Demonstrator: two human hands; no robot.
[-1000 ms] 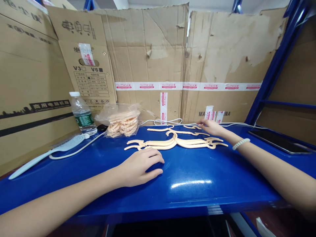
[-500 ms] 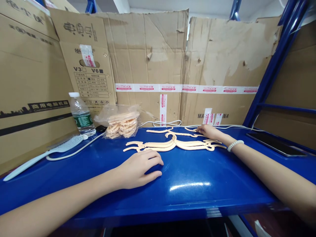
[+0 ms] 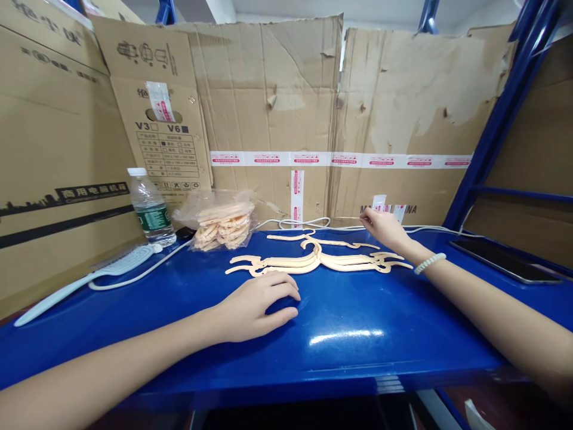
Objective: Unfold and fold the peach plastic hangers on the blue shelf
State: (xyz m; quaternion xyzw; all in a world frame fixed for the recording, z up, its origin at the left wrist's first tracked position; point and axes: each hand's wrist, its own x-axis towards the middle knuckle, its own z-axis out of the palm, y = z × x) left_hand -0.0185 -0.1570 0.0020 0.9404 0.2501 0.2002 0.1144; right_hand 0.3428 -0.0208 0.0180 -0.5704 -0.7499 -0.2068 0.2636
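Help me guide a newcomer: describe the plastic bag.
On the blue tabletop, look back left, near the cardboard. Just right of the green-labelled water bottle sits the clear plastic bag, crumpled and set apart by the stacked beige pieces inside.

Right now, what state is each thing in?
Right hand: raised, pinching thin tan piece
Left hand: palm down, unclenched
Loose tan pieces: lying flat
Plastic bag: holding stacked pieces
Bottle: upright, capped
Brush: lying flat
Phone or tablet: flat, screen dark

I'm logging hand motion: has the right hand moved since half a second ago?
Yes, the right hand has moved up in the picture, toward the lettering on the cardboard.
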